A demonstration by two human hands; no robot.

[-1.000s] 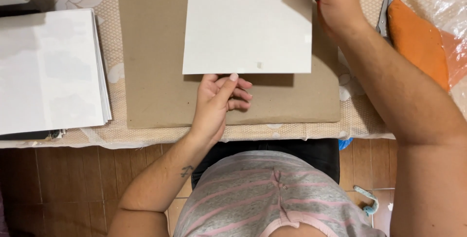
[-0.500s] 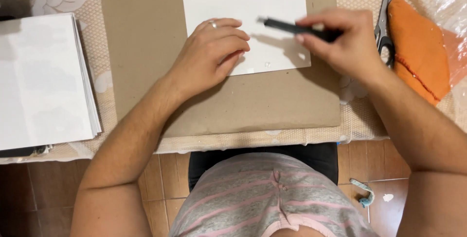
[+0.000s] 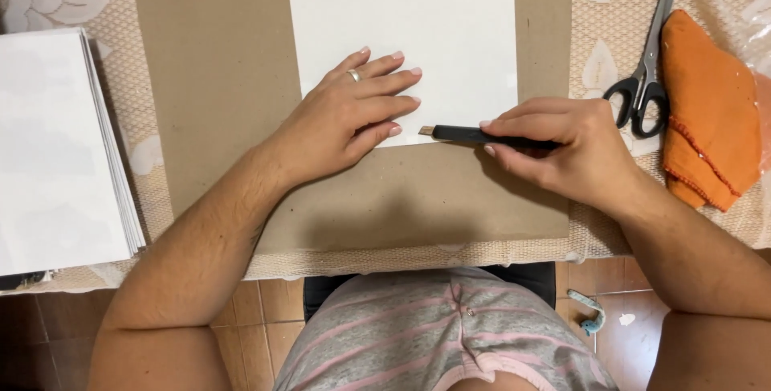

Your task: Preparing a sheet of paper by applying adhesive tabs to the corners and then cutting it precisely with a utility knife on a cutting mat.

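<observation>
white sheet point(image 3: 418, 30) lies on the brown cardboard point(image 3: 217, 102) | left hand point(image 3: 349, 114) flat, fingers spread, pressing the sheet's lower left | right hand point(image 3: 562, 146) pinches black craft knife point(image 3: 474, 134), long axis along the sheet's lower edge, tip pointing at left fingertips, just beside them

Counting across the table: one white sheet point(image 3: 418, 30) lies on one brown cardboard mat point(image 3: 217, 94) in the middle, one black utility knife point(image 3: 482, 135) sits at the sheet's near edge, one pair of scissors point(image 3: 646, 70) is on the right, one orange cloth point(image 3: 711, 110) lies further right, one stack of white sheets point(image 3: 56, 150) is on the left, and two hands are at work, left hand point(image 3: 345, 118) and right hand point(image 3: 570, 150)
</observation>
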